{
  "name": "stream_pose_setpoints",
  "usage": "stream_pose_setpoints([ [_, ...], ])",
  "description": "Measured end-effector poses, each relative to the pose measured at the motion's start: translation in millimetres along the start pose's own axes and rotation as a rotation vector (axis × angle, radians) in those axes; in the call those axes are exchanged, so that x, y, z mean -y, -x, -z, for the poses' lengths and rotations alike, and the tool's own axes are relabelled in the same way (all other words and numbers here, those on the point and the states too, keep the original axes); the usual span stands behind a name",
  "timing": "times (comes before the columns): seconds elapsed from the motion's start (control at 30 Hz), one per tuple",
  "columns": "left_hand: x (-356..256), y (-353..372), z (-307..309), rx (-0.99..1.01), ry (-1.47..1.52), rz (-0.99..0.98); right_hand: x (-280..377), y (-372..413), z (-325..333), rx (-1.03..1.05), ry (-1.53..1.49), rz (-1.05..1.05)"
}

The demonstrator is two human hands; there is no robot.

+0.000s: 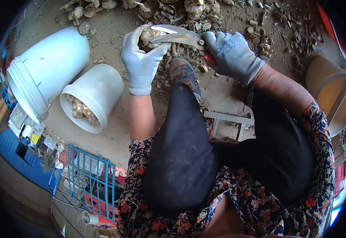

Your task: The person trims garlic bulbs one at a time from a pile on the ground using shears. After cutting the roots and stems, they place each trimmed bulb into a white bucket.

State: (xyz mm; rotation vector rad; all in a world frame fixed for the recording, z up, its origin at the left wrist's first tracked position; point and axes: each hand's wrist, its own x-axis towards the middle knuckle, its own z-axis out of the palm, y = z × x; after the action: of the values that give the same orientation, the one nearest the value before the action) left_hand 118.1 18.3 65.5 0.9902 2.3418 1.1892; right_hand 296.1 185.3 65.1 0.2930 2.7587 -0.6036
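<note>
My left hand [142,59], in a pale grey glove, has its fingers wrapped round a garlic bulb [152,37]. My right hand [230,53], gloved the same way, grips the shears [185,38] by red handles that its fingers mostly cover. The two metal blades point left, parted, and their tips lie at the bulb beside my left fingers. Dry stalk scraps and husks lie on the ground [224,91] below the blades.
A large white bucket [52,65] and a smaller one [99,89] holding bulbs [81,113] are at left. More bulbs [195,8] lie at the top. A tan bucket [327,89] stands right. A stool frame [228,117] shows between my legs; a blue metal rack [91,168] is lower left.
</note>
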Motion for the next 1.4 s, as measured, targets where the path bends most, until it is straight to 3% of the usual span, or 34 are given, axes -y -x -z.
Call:
stream_pose_setpoints([
  [0.1,-3,0,-2,-0.029,0.039,0.036,-1,2,5,0.021,0.018,0.009],
  [0.3,-5,-6,10,0.159,0.072,0.066,-10,4,10,-0.056,0.065,0.079],
  [0.37,-6,-8,12,0.243,0.035,-0.038,-10,5,4,-0.022,0.059,0.08],
  [0.6,0,-6,4,0.246,0.008,0.037,-5,2,-4,0.106,-0.102,0.011],
  [0.67,6,-3,2,0.192,0.144,0.224,-6,4,-12,0.102,-0.191,-0.002],
  [0.9,-3,5,-6,0.186,0.358,0.37,-8,18,-21,0.115,-0.309,-0.059],
  [1.0,-3,6,-4,0.207,0.328,0.345,-11,26,-25,0.008,-0.385,-0.058],
  [1.07,-7,8,-4,0.185,0.479,0.431,-12,26,-20,-0.003,-0.331,-0.054],
  [1.13,-3,9,-8,0.213,0.398,0.382,-12,26,-19,-0.067,-0.221,-0.012],
  [1.23,-5,12,-17,0.237,0.139,0.273,-9,16,-10,-0.001,-0.313,-0.079],
  [1.3,-4,14,-23,0.075,0.903,0.38,-8,13,-5,0.027,-0.652,-0.202],
  [1.37,-4,16,-17,0.017,1.21,0.477,-16,20,-7,0.085,-0.744,-0.168],
  [1.4,-5,16,-17,0.005,1.227,0.474,-15,24,4,0.229,-0.894,-0.215],
])
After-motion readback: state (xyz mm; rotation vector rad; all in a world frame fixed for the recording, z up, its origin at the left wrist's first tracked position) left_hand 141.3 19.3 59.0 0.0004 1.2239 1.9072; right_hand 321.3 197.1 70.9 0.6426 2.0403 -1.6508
